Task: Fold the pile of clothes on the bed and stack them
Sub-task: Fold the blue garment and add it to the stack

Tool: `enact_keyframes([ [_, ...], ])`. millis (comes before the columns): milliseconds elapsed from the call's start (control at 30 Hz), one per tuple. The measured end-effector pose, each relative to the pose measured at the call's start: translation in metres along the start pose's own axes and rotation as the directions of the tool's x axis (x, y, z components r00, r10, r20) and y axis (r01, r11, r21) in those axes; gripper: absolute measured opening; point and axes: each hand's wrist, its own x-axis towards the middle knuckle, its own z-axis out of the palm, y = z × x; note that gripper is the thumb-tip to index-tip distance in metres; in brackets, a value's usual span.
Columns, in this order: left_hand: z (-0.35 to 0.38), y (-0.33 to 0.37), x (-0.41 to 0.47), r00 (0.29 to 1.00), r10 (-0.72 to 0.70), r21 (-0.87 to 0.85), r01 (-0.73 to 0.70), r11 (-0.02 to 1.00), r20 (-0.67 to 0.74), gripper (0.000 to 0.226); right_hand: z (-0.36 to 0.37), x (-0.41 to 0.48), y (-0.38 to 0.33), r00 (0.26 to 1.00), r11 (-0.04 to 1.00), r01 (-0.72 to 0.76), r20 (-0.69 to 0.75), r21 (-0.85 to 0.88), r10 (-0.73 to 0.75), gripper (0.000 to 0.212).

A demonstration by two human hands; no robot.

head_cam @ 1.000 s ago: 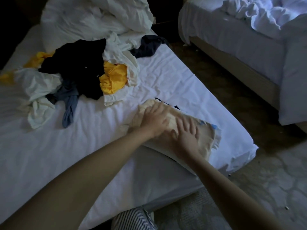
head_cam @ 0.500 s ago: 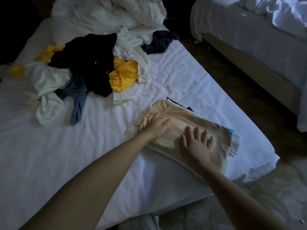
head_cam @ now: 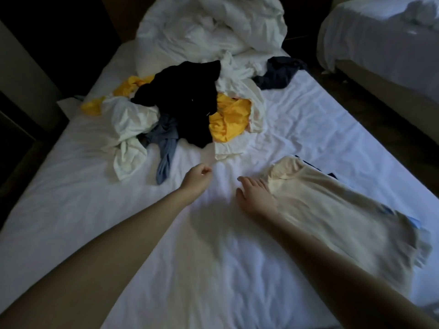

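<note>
Left hand (head_cam: 198, 178), fingers curled on nothing, is hovering just short of the pile (head_cam: 190, 108) at mid-bed (head_cam: 71, 198); right hand (head_cam: 255, 197), fingers straight, is lying against the folded garment (head_cam: 332, 210).

apparently no readable text, dim view

— Left side?
— Bare left hand (head_cam: 198, 179) out ahead on a straight forearm. Fingers curled under into a loose fist, thumb against the index finger, nothing in it.
— Right?
— Bare right hand (head_cam: 255, 198) a little nearer the body, palm down, fingers straight and slightly spread, pointing forward-left. Hands apart, forearms converging.
</note>
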Motion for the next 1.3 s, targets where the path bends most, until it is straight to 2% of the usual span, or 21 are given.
enact_keyframes([
  [67, -0.015, -0.021, 0.020, 0.993, -0.088, 0.094, 0.096, 0.991, -0.082, 0.035, 0.009, 0.009, -0.009, 1.000, 1.000, 0.012, 0.018, -0.003, -0.012, 0.055],
  [167, -0.036, -0.054, 0.047, 0.936, -0.169, 0.222, 0.244, 0.944, -0.310, 0.050, 0.027, 0.023, -0.024, 0.997, 0.997, 0.070, 0.039, 0.032, -0.071, 0.047],
  [200, -0.042, -0.068, 0.056, 0.924, -0.207, 0.240, 0.291, 0.926, -0.323, 0.055, 0.034, 0.027, -0.028, 0.995, 0.995, 0.086, 0.044, 0.048, -0.088, 0.045],
  [267, -0.049, -0.094, 0.065, 0.927, -0.276, 0.240, 0.336, 0.911, -0.253, 0.058, 0.047, 0.031, -0.031, 0.992, 0.992, 0.092, 0.077, 0.084, -0.098, 0.046],
  [300, -0.049, -0.106, 0.068, 0.939, -0.264, 0.265, 0.317, 0.911, -0.219, 0.053, 0.054, 0.031, -0.033, 0.990, 0.991, 0.094, 0.100, 0.097, -0.104, 0.051],
  [367, -0.048, -0.125, 0.068, 0.966, -0.129, 0.361, 0.205, 0.910, -0.223, 0.042, 0.067, 0.032, -0.033, 0.984, 0.986, 0.108, 0.128, 0.129, -0.124, 0.072],
  [433, -0.047, -0.127, 0.064, 0.969, -0.005, 0.388, 0.105, 0.916, -0.248, 0.036, 0.079, 0.034, -0.028, 0.984, 0.984, 0.112, 0.124, 0.135, -0.129, 0.079],
  [500, -0.045, -0.117, 0.053, 0.973, 0.075, 0.368, 0.012, 0.930, -0.220, 0.023, 0.082, 0.033, -0.027, 0.986, 0.983, 0.104, 0.112, 0.149, -0.121, 0.078],
  [533, -0.045, -0.110, 0.043, 0.980, 0.089, 0.344, -0.022, 0.939, -0.181, 0.028, 0.080, 0.031, -0.029, 0.987, 0.981, 0.092, 0.113, 0.168, -0.112, 0.077],
  [567, -0.044, -0.104, 0.031, 0.989, 0.100, 0.333, -0.058, 0.941, -0.111, 0.032, 0.077, 0.029, -0.032, 0.989, 0.980, 0.065, 0.117, 0.187, -0.088, 0.071],
  [633, -0.035, -0.098, 0.005, 0.985, 0.154, 0.354, -0.173, 0.919, 0.082, 0.028, 0.072, 0.026, -0.041, 0.992, 0.967, -0.026, 0.128, 0.255, -0.007, 0.048],
  [700, -0.025, -0.095, -0.024, 0.943, 0.174, 0.358, -0.272, 0.893, 0.283, 0.022, 0.067, 0.023, -0.057, 0.977, 0.865, -0.198, 0.163, 0.461, 0.137, 0.039],
  [767, -0.019, -0.090, -0.050, 0.872, 0.187, 0.274, -0.335, 0.902, 0.452, 0.022, 0.064, 0.020, -0.074, 0.925, 0.606, -0.380, 0.302, 0.699, 0.232, 0.042],
  [833, -0.020, -0.081, -0.074, 0.786, 0.181, 0.226, -0.377, 0.898, 0.591, 0.023, 0.062, 0.015, -0.089, 0.881, 0.344, -0.472, 0.422, 0.811, 0.213, 0.056],
  [867, -0.024, -0.077, -0.086, 0.741, 0.163, 0.217, -0.388, 0.896, 0.651, 0.025, 0.063, 0.011, -0.094, 0.871, 0.310, -0.491, 0.451, 0.814, 0.195, 0.060],
  [967, -0.037, -0.068, -0.116, 0.647, 0.114, 0.222, -0.414, 0.883, 0.754, 0.026, 0.066, -0.006, -0.098, 0.853, 0.439, -0.516, 0.487, 0.735, 0.188, 0.049],
  [1033, -0.051, -0.062, -0.131, 0.647, 0.112, 0.254, -0.444, 0.859, 0.754, 0.019, 0.065, -0.021, -0.097, 0.828, 0.504, -0.547, 0.522, 0.669, 0.206, 0.022],
  [1067, -0.057, -0.062, -0.134, 0.660, 0.106, 0.269, -0.441, 0.857, 0.743, 0.020, 0.062, -0.028, -0.096, 0.820, 0.532, -0.553, 0.531, 0.641, 0.212, 0.011],
  [1133, -0.069, -0.065, -0.140, 0.693, 0.071, 0.279, -0.379, 0.882, 0.717, 0.025, 0.055, -0.040, -0.092, 0.821, 0.584, -0.541, 0.531, 0.606, 0.210, 0.010],
  [1200, -0.080, -0.070, -0.144, 0.731, 0.049, 0.281, -0.323, 0.904, 0.680, 0.021, 0.045, -0.052, -0.091, 0.845, 0.624, -0.489, 0.507, 0.610, 0.166, 0.009],
  [1300, -0.086, -0.079, -0.146, 0.857, 0.061, 0.191, -0.183, 0.964, 0.512, 0.009, 0.023, -0.071, -0.095, 0.862, 0.688, -0.345, 0.506, 0.639, -0.038, 0.011],
])
